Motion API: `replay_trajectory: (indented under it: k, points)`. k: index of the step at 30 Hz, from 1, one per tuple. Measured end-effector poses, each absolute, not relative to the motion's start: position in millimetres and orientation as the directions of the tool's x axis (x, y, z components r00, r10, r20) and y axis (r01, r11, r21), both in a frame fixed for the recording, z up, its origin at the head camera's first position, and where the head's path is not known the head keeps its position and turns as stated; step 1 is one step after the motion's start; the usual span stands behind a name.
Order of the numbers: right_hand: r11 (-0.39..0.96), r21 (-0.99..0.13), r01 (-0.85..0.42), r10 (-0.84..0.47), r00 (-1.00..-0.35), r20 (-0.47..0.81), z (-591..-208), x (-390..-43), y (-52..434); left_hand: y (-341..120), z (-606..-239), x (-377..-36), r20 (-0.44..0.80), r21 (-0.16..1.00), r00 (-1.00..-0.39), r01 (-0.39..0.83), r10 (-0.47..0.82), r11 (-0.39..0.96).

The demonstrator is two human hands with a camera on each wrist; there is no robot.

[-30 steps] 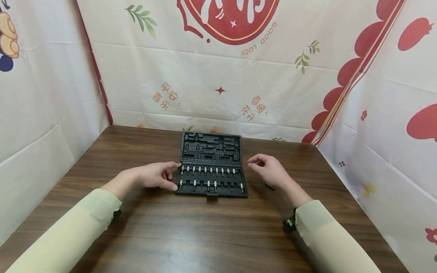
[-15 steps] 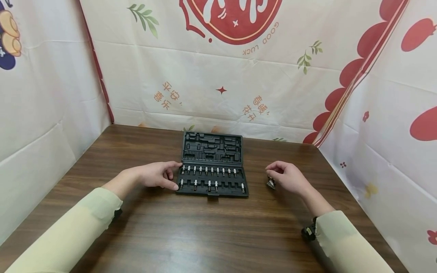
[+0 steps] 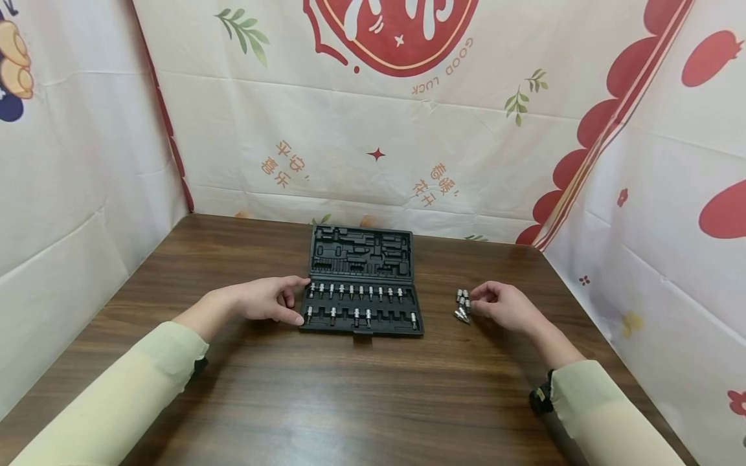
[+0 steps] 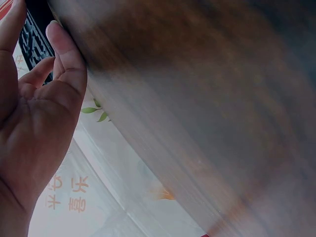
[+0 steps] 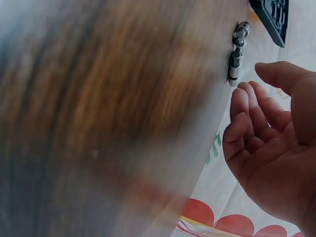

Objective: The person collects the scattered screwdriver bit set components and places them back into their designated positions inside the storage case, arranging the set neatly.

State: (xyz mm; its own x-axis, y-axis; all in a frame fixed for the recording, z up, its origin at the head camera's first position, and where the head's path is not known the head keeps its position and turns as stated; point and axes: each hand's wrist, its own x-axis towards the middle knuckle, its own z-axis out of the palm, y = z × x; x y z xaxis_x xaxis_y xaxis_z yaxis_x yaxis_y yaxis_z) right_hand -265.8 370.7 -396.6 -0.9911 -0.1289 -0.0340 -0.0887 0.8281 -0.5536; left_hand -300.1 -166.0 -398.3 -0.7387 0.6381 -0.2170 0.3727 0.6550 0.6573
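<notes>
Bits (image 3: 462,303) lie beside the right hand (image 3: 504,307) (left hand (image 3: 267,299) touches case (image 3: 361,280)).

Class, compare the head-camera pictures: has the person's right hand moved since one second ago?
Yes. Judged against the black case, the right hand has moved rightward, farther from it, and is now beside the loose silver bits.

Behind the brown tabletop (image 3: 361,401) hangs printed white cloth (image 3: 350,116), with a round red emblem (image 3: 393,55) at twelve o'clock, a leafy green sprig (image 3: 243,31) at eleven o'clock
</notes>
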Motion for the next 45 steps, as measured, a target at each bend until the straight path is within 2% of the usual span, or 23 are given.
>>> replay_trajectory:
  k: [19, 31, 45]
  points:
    - [0.848, -0.521, -0.1, -0.166, -0.983, -0.082, -397.6, -266.7, 369.3, -165.2, -397.5, -299.1, -0.221, 0.661, -0.741, 0.364, 0.634, 0.656]
    - [0.832, -0.551, -0.057, -0.161, -0.977, -0.143, -393.4, -264.3, 373.2, -165.5, -397.4, -299.2, -0.222, 0.663, -0.74, 0.363, 0.635, 0.655]
    - [0.818, -0.572, -0.054, -0.16, -0.977, -0.137, -393.0, -261.8, 372.3, -166.4, -399.4, -300.1, -0.214, 0.66, -0.743, 0.369, 0.635, 0.654]
